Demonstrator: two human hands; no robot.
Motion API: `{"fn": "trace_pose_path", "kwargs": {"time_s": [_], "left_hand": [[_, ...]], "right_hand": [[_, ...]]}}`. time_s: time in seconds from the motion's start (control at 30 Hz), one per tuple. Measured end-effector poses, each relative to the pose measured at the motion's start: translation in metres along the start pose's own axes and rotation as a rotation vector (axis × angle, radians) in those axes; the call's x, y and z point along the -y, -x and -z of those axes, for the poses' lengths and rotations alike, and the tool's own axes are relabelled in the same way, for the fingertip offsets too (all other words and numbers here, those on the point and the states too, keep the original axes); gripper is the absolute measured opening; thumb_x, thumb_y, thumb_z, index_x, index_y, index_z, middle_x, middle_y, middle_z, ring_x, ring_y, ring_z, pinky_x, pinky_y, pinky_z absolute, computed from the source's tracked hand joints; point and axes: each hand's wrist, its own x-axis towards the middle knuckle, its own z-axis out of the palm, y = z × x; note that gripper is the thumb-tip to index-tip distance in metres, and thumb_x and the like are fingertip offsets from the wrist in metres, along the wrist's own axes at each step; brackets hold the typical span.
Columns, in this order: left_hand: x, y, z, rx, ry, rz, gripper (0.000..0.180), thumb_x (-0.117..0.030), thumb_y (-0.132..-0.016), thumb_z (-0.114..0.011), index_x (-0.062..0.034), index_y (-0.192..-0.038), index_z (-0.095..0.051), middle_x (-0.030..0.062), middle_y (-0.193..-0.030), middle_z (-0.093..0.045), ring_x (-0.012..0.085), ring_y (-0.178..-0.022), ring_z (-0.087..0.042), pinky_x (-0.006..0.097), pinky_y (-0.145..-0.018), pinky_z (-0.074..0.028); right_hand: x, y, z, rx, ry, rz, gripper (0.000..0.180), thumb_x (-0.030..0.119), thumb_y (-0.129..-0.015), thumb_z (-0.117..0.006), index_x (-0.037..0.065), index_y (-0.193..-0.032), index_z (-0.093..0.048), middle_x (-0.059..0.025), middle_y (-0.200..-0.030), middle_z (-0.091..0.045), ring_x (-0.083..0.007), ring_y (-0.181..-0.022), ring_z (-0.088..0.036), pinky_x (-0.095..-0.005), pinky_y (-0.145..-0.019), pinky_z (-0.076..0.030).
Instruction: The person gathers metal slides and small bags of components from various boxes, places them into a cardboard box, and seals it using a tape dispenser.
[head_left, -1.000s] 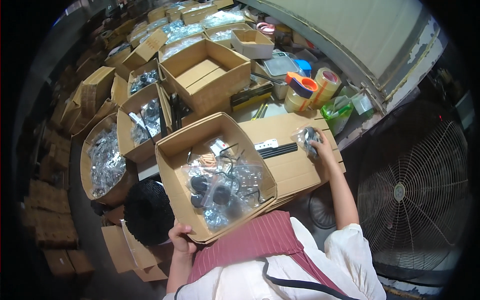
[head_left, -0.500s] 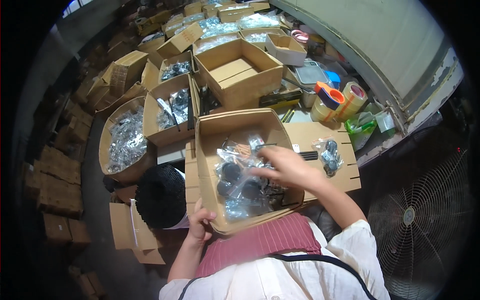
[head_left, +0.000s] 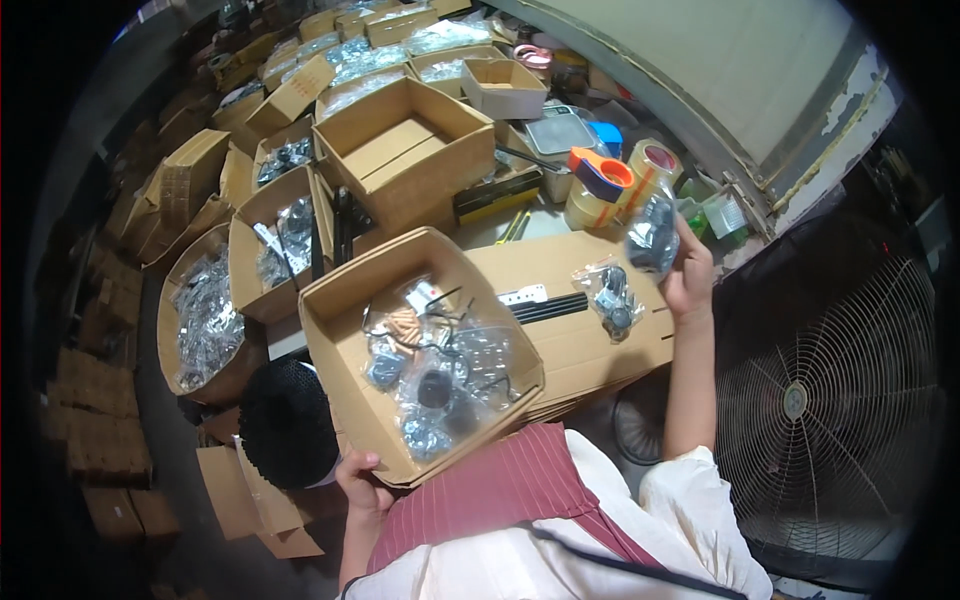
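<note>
My right hand point(head_left: 690, 270) is raised at the right, closed on a clear plastic bag of dark round parts point(head_left: 652, 236). My left hand point(head_left: 363, 482) grips the near left corner of an open cardboard box point(head_left: 335, 385), which sits tilted in front of me. Inside the box lie clear bags of parts point(head_left: 436, 388), some dark and round, along with a bundle of tan wooden dowels point(head_left: 404, 326). Beyond it, on flat cardboard point(head_left: 560, 262), rest another small bag of dark parts point(head_left: 612, 300), several black rods point(head_left: 548, 308) and a white perforated strip point(head_left: 523, 294).
An empty carton point(head_left: 405, 150) stands behind, with boxes of bagged parts point(head_left: 208, 320) at the left. Tape rolls point(head_left: 655, 165), an orange tape dispenser point(head_left: 602, 172) and a grey scale point(head_left: 560, 138) are at the back right. A large fan point(head_left: 795, 400) stands to my right.
My right hand has left the box and moved right and up, now with a bag of dark parts in it. The box has turned and appears shifted left; my left hand still holds its corner.
</note>
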Motion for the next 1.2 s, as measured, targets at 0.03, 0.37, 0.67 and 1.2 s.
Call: {"fn": "trace_pose_path", "kwargs": {"time_s": [0.03,0.37,0.67,1.2], "left_hand": [[0.001,-0.001,0.005,-0.033,0.034,0.012,0.055,-0.016,-0.071,-0.056,0.0063,-0.121,-0.059,0.0168,-0.109,-0.067,0.0318,-0.1,-0.066,0.045,-0.097,-0.054],[0.01,-0.009,0.02,-0.029,0.116,0.031,0.071,-0.012,-0.071,-0.056,0.0042,-0.14,-0.046,0.0171,-0.124,-0.06,0.0334,-0.114,-0.061,0.045,-0.105,-0.049],[0.009,0.001,0.017,-0.029,0.075,0.005,0.077,-0.011,-0.07,-0.055,0.0002,-0.145,-0.041,0.0171,-0.128,-0.057,0.0336,-0.121,-0.058,0.045,-0.109,-0.047],[0.008,-0.002,-0.002,-0.025,0.0,-0.07,0.076,-0.011,-0.069,-0.057,0.0008,-0.143,-0.042,0.0168,-0.123,-0.058,0.031,-0.115,-0.06,0.042,-0.105,-0.048]], "right_hand": [[0.007,-0.006,0.025,0.004,0.072,-0.007,0.026,0.018,-0.104,-0.055,0.002,-0.122,-0.063,-0.0095,-0.115,-0.07,-0.0205,-0.104,-0.07,-0.0385,-0.091,-0.057],[-0.057,-0.052,0.24,-0.127,1.579,0.174,0.04,0.031,-0.097,-0.063,0.006,-0.127,-0.069,-0.0139,-0.105,-0.072,-0.0338,-0.102,-0.066,-0.0401,-0.099,-0.049],[-0.08,-0.021,0.103,0.184,2.174,0.32,0.06,0.036,-0.076,-0.081,0.008,-0.127,-0.064,-0.0218,-0.109,-0.068,-0.0398,-0.11,-0.059,-0.0545,-0.111,-0.031],[-0.096,-0.027,0.083,0.097,1.9,0.704,0.056,0.038,-0.088,-0.076,0.005,-0.131,-0.063,-0.0204,-0.119,-0.067,-0.0389,-0.11,-0.063,-0.0491,-0.1,-0.047]]}}
